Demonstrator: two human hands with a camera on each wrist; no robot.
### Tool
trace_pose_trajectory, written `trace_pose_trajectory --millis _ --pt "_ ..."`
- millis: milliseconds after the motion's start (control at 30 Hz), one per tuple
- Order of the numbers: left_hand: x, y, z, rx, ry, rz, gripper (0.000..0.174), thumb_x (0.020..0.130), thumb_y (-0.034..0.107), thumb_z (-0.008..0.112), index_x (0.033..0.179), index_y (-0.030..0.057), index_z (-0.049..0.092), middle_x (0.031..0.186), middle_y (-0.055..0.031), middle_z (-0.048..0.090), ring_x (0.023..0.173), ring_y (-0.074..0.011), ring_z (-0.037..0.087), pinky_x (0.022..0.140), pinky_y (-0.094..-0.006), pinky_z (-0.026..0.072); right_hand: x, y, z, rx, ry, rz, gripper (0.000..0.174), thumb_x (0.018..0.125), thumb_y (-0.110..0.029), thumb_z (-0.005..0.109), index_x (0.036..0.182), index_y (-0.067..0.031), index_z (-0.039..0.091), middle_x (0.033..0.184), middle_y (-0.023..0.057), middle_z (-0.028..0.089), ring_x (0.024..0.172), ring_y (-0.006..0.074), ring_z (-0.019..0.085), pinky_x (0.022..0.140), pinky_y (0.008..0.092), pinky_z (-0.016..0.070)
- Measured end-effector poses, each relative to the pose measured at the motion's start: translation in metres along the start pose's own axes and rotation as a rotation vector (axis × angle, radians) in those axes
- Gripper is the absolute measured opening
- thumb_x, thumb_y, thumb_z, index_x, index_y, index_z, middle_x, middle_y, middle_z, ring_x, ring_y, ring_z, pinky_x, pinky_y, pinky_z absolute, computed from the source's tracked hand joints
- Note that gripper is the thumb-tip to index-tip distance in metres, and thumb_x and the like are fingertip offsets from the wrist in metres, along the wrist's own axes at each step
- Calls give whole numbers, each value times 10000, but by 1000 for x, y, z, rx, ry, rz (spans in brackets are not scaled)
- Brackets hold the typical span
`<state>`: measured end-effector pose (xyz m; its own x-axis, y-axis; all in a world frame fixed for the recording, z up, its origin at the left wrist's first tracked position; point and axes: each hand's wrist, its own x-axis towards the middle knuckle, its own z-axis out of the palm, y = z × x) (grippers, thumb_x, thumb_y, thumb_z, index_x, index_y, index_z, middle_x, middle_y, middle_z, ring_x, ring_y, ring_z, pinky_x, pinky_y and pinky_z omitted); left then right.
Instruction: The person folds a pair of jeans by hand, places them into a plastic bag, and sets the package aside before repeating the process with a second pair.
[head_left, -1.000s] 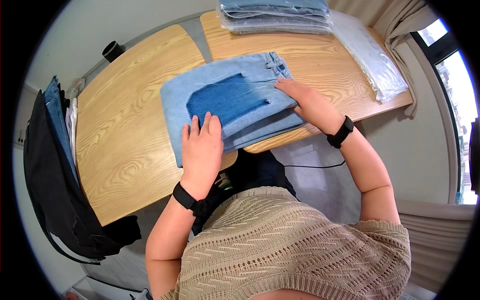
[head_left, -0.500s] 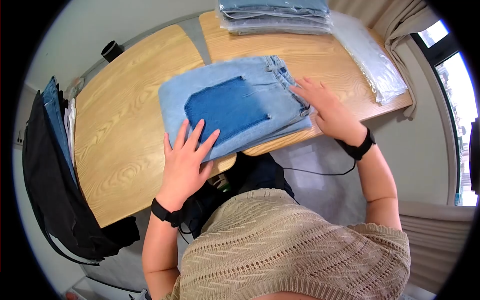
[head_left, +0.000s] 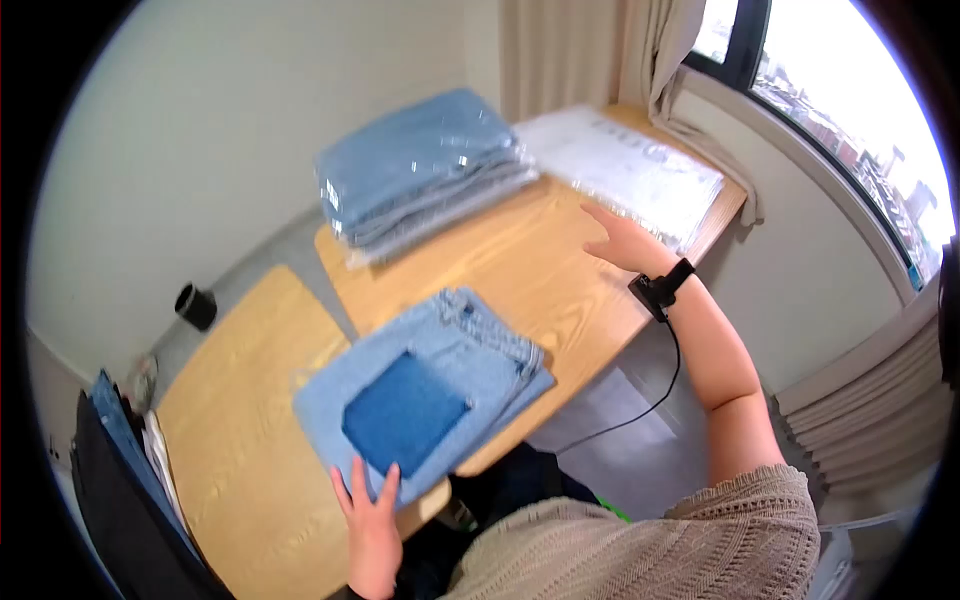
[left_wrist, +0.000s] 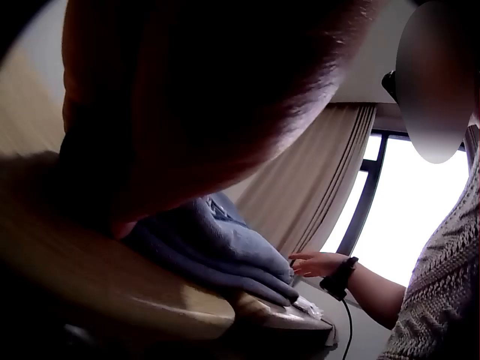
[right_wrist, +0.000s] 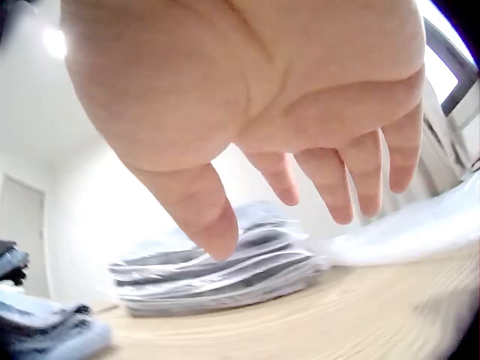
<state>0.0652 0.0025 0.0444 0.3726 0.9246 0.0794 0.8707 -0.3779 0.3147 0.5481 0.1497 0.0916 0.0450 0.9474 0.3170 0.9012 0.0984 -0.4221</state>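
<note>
Folded light-blue jeans [head_left: 330, 400] with a darker blue patch lie on the wooden table, the waistband toward the right. My left hand [head_left: 372, 535] rests its spread fingertips on their near left edge. In the left wrist view that hand is a dark shape over the folded jeans [left_wrist: 232, 247]. My right hand [head_left: 630, 245] is away from the jeans, holding nothing, its fingers reaching out close to the clear plastic bags [head_left: 640, 175]. The right wrist view shows this hand [right_wrist: 262, 97] palm down with relaxed fingers above the tabletop.
A stack of bagged jeans [head_left: 420, 170] stands at the back of the table [head_left: 240, 400]. Dark trousers [head_left: 120, 500] hang at the left edge. A black cup-like object [head_left: 196, 307] sits beyond the table's left end. A cable [head_left: 640, 412] trails from the right wrist camera.
My right hand has left the jeans' waistband and moved out toward the plastic bags. My left hand stays on the jeans' near left edge. The head view has swung up and rightward.
</note>
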Motion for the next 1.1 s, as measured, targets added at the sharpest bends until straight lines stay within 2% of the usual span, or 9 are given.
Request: trace_pose_trajectory --millis 200,300,467,633,867,967,1033,1067,1100 --pt "11 7 19 43 22 -3 671 689 -133 578 1309 113 501 1456 -270 204 1351 -534 93 1085 -557 223 50 108 -9 -438 11 458 439 784 -276 621 1162 -60 561 1094 166 635 1055 311 590 886 413 476" --pt "15 12 19 49 29 -6 681 682 -122 601 1312 113 500 1454 -275 204 1345 -545 93 1083 -564 218 53 130 2 -536 -64 549 425 800 -255 611 1163 -41 554 1073 179 640 1041 323 597 892 417 474" --pt "12 9 21 24 30 -5 700 662 -120 626 1307 126 512 1459 -264 207 1351 -534 100 1083 -564 217 63 159 12 -586 191 574 204 833 -80 502 866 -69 703 950 168 680 881 323 669 724 402 540" --pt "12 6 25 23 25 -18 718 652 -116 634 1313 134 507 1465 -250 212 1355 -523 107 1083 -559 226 65 156 -1 -548 252 676 167 832 -142 551 887 -74 693 929 158 681 892 317 660 750 407 531" --pt "14 7 23 3 36 -44 720 660 -134 601 1320 131 493 1463 -243 218 1357 -514 110 1086 -550 231 72 197 -5 -38 318 406 261 824 -288 611 830 -34 670 859 228 648 849 382 622 743 438 489" --pt "13 13 15 -24 27 -51 622 719 -103 572 1299 116 518 1449 -266 241 1339 -543 122 1082 -556 224 76 179 -10 776 473 621 241 848 -230 577 733 -30 647 729 73 636 624 215 581 587 342 460" --pt "11 11 15 -87 -7 -51 638 710 -111 576 1305 107 506 1459 -274 201 1342 -564 37 1089 -570 189 71 182 -4 309 410 77 208 857 -192 556 723 -46 621 709 14 583 618 134 536 563 300 440" --pt "9 10 15 -97 -10 -64 674 693 -122 585 1318 111 489 1465 -268 189 1349 -554 30 1094 -567 181 62 134 -17 490 334 278 151 863 -159 544 803 -46 624 740 25 608 679 135 560 595 299 456" --pt "12 10 16 -111 -10 -53 711 676 -132 593 1332 114 471 1471 -261 177 1356 -544 23 1100 -564 173 59 130 -8 469 357 -12 136 861 -141 547 910 -54 639 763 20 628 697 135 579 625 295 474"
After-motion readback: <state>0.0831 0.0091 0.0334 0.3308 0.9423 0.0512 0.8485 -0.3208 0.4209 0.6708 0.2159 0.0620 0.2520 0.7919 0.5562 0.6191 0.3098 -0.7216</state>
